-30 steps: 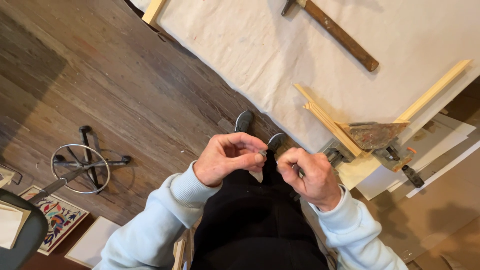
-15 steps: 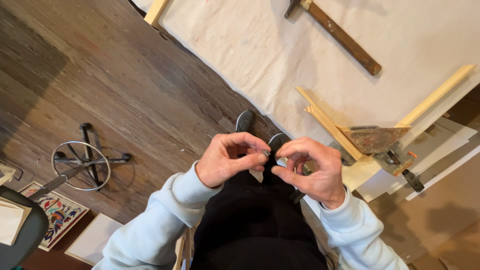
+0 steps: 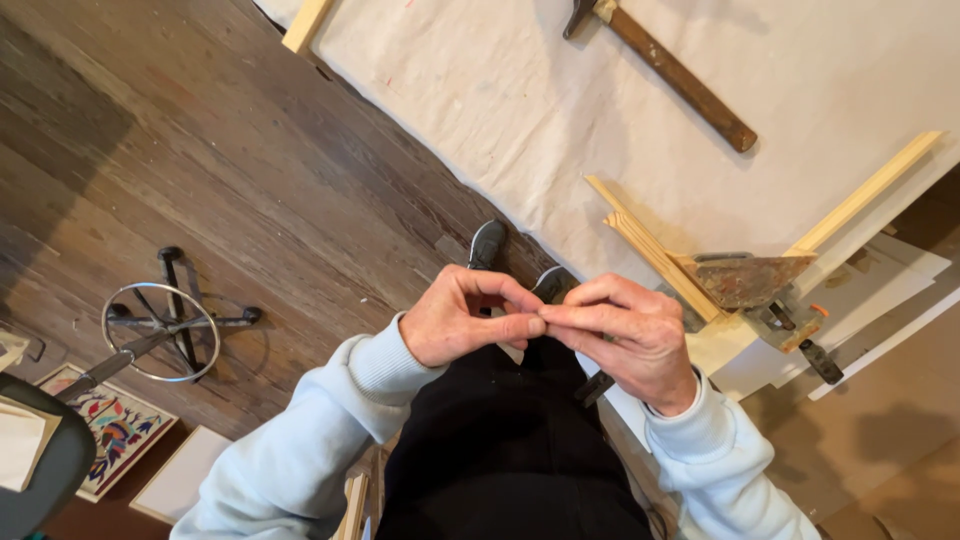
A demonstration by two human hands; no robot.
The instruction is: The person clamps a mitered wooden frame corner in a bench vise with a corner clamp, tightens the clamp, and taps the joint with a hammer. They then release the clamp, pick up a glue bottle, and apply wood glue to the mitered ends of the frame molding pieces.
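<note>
My left hand (image 3: pixel 460 325) and my right hand (image 3: pixel 630 340) meet in front of my waist, above my black trousers (image 3: pixel 500 450). Thumbs and forefingers of both hands pinch together at one spot on a small item. The fingers hide nearly all of it, and I cannot tell what it is. Both sleeves are pale blue. My two dark shoes (image 3: pixel 487 243) stand on the wooden floor just beyond the hands, at the edge of a pale canvas sheet (image 3: pixel 500 120).
On the canvas lie a hammer with a wooden handle (image 3: pixel 665 65) and two light wooden bars (image 3: pixel 650 250) joined at a corner under a rusty triangular plate (image 3: pixel 750 280). Another wooden strip (image 3: pixel 305 25) lies top left. A stool's metal ring base (image 3: pixel 160 320) and a colourful picture (image 3: pixel 110 420) are at left.
My right hand has moved left to join my left hand, and the fingertips of both now touch. The left hand has hardly moved.
</note>
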